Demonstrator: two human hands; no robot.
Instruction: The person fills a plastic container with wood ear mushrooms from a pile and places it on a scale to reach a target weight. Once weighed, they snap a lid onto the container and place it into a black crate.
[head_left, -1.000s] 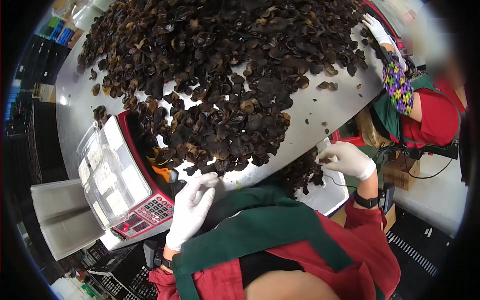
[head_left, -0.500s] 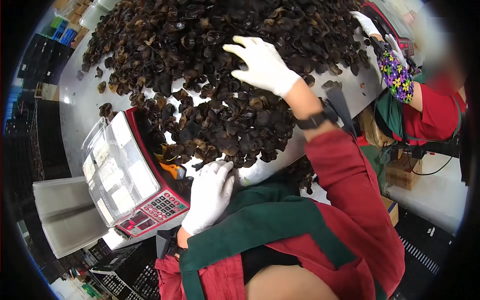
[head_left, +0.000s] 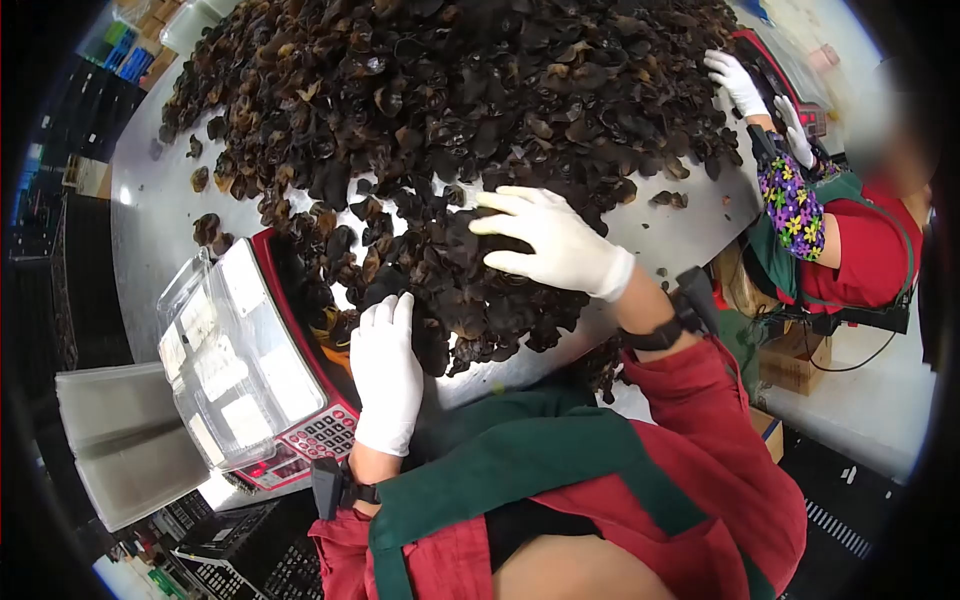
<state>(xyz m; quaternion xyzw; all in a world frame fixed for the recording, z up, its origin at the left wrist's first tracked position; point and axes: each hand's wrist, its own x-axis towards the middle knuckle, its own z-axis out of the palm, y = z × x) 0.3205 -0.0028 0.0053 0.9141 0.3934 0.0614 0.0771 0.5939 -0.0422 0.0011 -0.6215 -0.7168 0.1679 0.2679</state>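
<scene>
Both hands wear white gloves. My right hand [head_left: 552,242] is spread over the near heap of dark wood ear mushrooms [head_left: 480,270], palm down, fingertips right at the pieces. At the near left edge of that heap lies my left hand [head_left: 387,378], its fingers stretched out side by side and touching the mushrooms, with no piece visible in its grip. A much larger pile of wood ears [head_left: 420,90] covers the far part of the metal table [head_left: 150,210]. Close to my left hand stands a red digital scale [head_left: 325,432] with a clear plastic cover.
Clear plastic containers [head_left: 125,430] stack left of the scale, above a black crate [head_left: 255,550]. An orange-handled tool [head_left: 335,355] partly shows beside the scale. On the right, a co-worker's gloved hand [head_left: 735,82] rests at the pile near another red scale [head_left: 775,65].
My right hand has come back from the large pile toward me, onto the near heap. My left hand has moved up and left, its fingers straightening onto the mushrooms.
</scene>
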